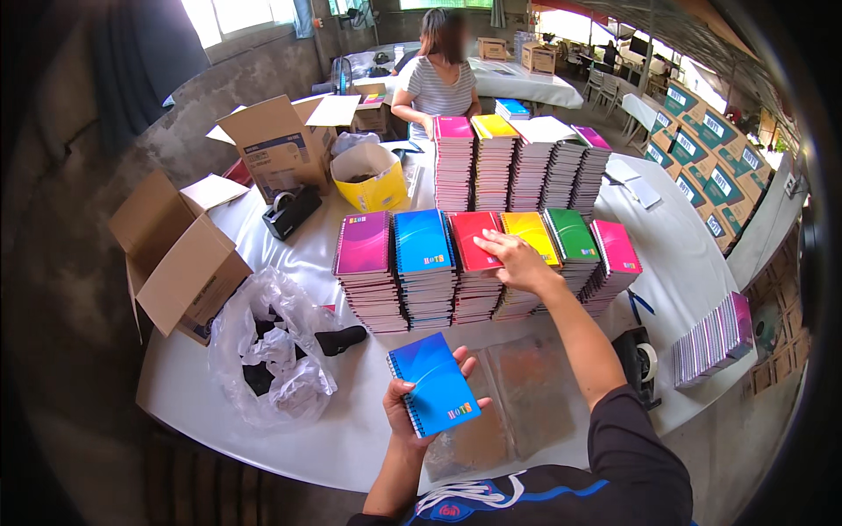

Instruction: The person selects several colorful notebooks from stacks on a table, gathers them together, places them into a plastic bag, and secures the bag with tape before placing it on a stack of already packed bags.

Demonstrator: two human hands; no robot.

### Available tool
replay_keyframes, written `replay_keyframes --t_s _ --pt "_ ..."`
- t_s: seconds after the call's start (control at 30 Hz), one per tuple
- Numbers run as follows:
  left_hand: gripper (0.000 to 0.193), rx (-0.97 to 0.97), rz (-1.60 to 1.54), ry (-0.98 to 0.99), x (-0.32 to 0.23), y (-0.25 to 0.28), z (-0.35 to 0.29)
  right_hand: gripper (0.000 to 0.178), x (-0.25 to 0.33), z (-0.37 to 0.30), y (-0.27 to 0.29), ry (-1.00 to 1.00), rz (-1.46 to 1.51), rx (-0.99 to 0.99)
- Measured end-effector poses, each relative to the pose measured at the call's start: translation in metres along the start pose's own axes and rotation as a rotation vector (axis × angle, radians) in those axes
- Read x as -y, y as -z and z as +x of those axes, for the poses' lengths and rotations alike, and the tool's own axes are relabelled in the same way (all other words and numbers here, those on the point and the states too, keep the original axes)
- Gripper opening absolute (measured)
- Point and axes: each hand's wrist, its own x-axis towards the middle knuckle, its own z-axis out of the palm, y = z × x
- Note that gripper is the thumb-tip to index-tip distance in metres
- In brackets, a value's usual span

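My left hand (410, 405) holds a blue spiral notebook (431, 386) low over the table, thumb on its cover and fingers beneath. My right hand (519, 261) reaches forward, its fingers stretched over the red notebook (469, 237) that tops a stack in the front row. To the left of that stack are a purple-topped one (363, 242) and a blue-topped one (424, 238). On its right stand yellow (531, 231), green (570, 233) and pink (617, 246) topped stacks, the yellow partly behind my right hand. Clear plastic sheets (535, 399) lie under my arms.
Behind is a second row of notebook stacks (495, 162), with a person (438, 83) beyond. Open cartons (189, 263), a plastic bag (272, 368) and a yellow container (373, 180) are on the left. A tape dispenser (638, 364) and a purple-covered notebook pile (715, 342) sit right.
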Motion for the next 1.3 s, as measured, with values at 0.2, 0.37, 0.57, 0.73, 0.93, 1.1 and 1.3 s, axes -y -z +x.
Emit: replay_keyframes --t_s 0.2,0.37,0.57,0.73,0.93,1.1,1.3 --pt "0.081 -0.023 -0.020 -0.043 0.011 0.006 -0.002 0.054 -0.006 0.018 0.020 0.055 0.062 0.199" --pt "0.079 -0.058 -0.031 -0.039 0.026 -0.007 0.016 0.030 -0.010 0.024 0.030 0.039 0.222 0.043" --pt "0.081 -0.214 0.050 -0.043 0.039 -0.007 0.045 0.030 0.023 0.015 0.049 0.228 -0.090 -0.362" --pt "0.097 0.070 -0.164 -0.022 0.043 0.011 0.061 0.031 0.095 -0.054 0.095 0.336 -0.041 -0.203" --pt "0.067 -0.007 0.048 -0.028 0.050 0.034 0.048 0.076 0.106 -0.090 0.111 0.219 0.458 0.718" --pt "0.065 0.057 -0.119 0.028 0.053 0.022 0.044 0.097 -0.014 -0.033 0.069 -0.163 -0.242 0.150" --pt "0.059 -0.020 -0.074 -0.092 0.040 0.032 0.033 0.039 -0.063 -0.022 0.070 -0.177 0.180 0.315"
